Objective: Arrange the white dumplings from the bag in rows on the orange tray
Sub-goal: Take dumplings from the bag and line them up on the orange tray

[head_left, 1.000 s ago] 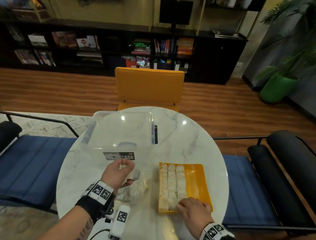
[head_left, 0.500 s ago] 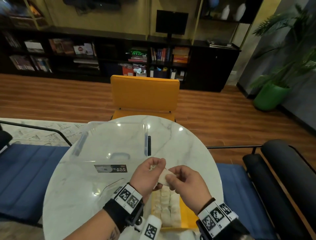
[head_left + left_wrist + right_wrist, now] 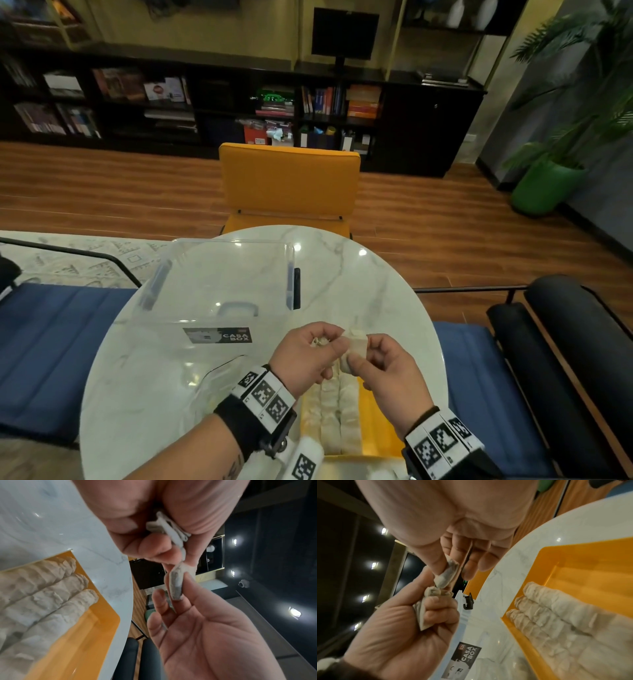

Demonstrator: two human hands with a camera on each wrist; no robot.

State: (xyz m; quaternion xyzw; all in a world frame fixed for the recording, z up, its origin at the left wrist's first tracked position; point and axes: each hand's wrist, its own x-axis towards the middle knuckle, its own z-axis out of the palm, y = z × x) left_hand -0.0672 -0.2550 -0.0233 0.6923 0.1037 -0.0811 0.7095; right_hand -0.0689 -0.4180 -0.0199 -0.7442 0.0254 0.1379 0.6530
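Both hands are raised together above the orange tray (image 3: 378,435), which holds three rows of white dumplings (image 3: 337,411). My left hand (image 3: 329,342) curls its fingers round a small clump of dumplings (image 3: 169,528), also seen as the clump (image 3: 423,616) from the right wrist. My right hand (image 3: 359,356) pinches one dumpling (image 3: 356,342) between thumb and fingertips, right against the left fingertips. That same dumpling (image 3: 176,585) shows edge-on, and as the dumpling (image 3: 447,573) from the other side. The clear bag (image 3: 209,377) lies on the table left of the tray.
A clear plastic box (image 3: 219,274) labelled CASA BOX stands on the round marble table (image 3: 376,291) behind the hands. The tray's right part (image 3: 590,568) is bare orange. An orange chair (image 3: 287,181) is beyond the table, and blue padded seats flank it.
A second ago my left hand was at the bag and my right at the tray's near end. Both have risen and met above the tray, with the right now pinching a dumpling.
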